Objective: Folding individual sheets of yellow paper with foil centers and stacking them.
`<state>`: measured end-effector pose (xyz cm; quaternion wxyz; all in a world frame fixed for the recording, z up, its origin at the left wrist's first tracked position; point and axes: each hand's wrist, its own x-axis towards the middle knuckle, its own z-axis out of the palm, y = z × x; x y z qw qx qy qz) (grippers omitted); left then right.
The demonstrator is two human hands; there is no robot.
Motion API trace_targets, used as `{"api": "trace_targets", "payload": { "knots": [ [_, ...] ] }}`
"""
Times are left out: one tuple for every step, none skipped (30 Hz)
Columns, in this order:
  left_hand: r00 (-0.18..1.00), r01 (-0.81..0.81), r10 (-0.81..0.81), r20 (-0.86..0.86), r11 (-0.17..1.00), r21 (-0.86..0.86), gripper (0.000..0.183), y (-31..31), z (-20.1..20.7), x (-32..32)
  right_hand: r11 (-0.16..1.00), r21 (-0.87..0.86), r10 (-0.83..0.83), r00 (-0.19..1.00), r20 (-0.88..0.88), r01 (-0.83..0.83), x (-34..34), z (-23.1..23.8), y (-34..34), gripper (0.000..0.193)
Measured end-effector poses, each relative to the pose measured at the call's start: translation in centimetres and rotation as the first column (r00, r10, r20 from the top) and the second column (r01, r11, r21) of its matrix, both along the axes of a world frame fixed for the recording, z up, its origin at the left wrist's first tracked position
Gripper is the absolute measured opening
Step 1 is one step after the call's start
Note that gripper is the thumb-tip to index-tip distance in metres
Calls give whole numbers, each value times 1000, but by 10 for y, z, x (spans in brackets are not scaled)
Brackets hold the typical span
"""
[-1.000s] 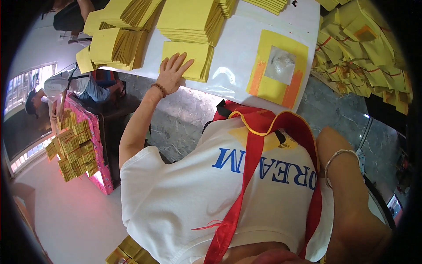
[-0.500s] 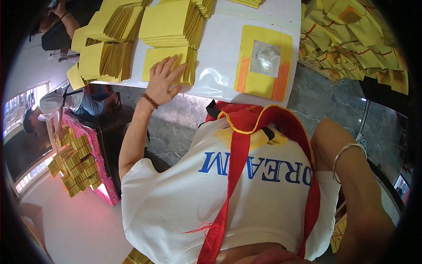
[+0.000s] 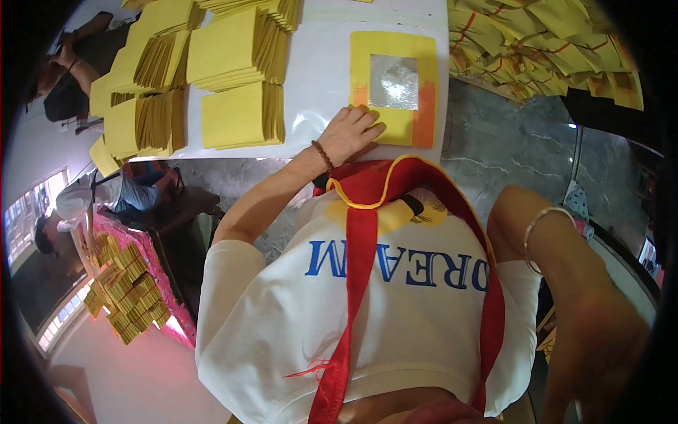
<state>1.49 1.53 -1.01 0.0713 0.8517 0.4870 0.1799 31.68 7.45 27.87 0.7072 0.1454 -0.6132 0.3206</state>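
One yellow paper sheet (image 3: 393, 78) with a silver foil square in its middle and orange side strips lies flat on the white table (image 3: 318, 78), near the edge. The left hand (image 3: 351, 134) (beaded bracelet at the wrist) rests palm-down w/ fingers spread, fingertips touching the sheet's lower left corner, not clamped on it. Stacks of yellow paper (image 3: 240, 116) lie just left of it. The right hand is hidden; only the forearm w/ a bangle (image 3: 540, 230) shows, so its grip I cannot tell.
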Motion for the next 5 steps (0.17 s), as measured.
{"api": "trace_targets", "payload": {
  "knots": [
    [1000,13,-13,-17,999,-33,44,2,1,-1,998,-65,8,994,-109,-15,15,-18,3,31],
    [1000,21,-21,-12,997,-69,45,4,4,1,991,-128,8,977,-215,-36,25,-34,4,35],
    [999,41,-41,0,997,-68,45,7,4,3,992,-128,-11,979,-204,-15,28,-55,12,35],
    [997,66,-64,42,996,-56,39,10,2,2,981,-184,-46,996,83,60,26,-90,30,44],
    [993,89,-85,84,995,-45,34,10,-2,2,964,-223,-58,930,362,147,21,-129,51,56]
  ]
}}
